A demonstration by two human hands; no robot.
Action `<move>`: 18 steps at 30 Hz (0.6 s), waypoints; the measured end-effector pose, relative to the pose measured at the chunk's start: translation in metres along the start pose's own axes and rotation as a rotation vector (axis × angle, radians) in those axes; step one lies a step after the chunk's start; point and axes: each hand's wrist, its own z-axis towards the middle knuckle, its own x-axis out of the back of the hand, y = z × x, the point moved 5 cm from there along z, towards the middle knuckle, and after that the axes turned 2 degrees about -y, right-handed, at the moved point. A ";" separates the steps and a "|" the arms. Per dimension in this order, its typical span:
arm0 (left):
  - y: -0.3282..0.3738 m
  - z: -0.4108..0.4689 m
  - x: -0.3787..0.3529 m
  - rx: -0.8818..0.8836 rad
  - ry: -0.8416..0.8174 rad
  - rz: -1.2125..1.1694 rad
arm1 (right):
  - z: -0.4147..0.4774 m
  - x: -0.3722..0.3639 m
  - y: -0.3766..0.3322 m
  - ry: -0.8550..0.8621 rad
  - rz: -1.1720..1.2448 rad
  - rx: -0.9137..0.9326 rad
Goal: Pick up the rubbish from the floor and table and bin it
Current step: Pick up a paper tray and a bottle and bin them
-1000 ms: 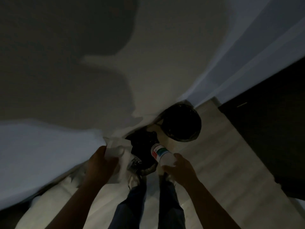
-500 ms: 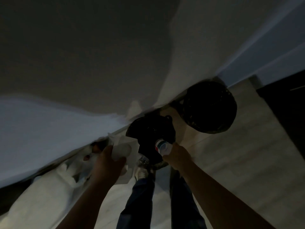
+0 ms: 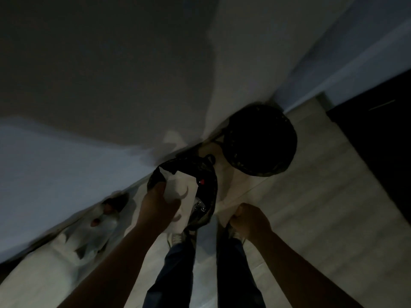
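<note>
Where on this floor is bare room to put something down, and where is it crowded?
Free: the pale floor right of the right hand, between the round black bin and the dark furniture. Crowded: where the left hand holds white paper over the black bag, beside a white heap.

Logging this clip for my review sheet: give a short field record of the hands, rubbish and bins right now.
left hand: grips white paper above the open black bin bag
right hand: fingers curled, nothing visible in it, right of the bag
black bin bag: open, by the person's shoes; something shiny inside
round black bin: on the floor beyond the bag
white bag: on the floor, left side
</note>
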 end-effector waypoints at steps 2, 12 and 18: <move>0.019 0.008 -0.014 -0.021 -0.022 0.027 | -0.005 0.015 0.017 0.030 0.015 -0.011; 0.145 0.061 -0.113 -0.065 -0.119 -0.087 | 0.002 0.072 0.110 0.109 0.143 -0.072; 0.204 0.098 -0.155 -0.217 -0.095 -0.030 | 0.011 0.090 0.147 0.095 0.212 -0.103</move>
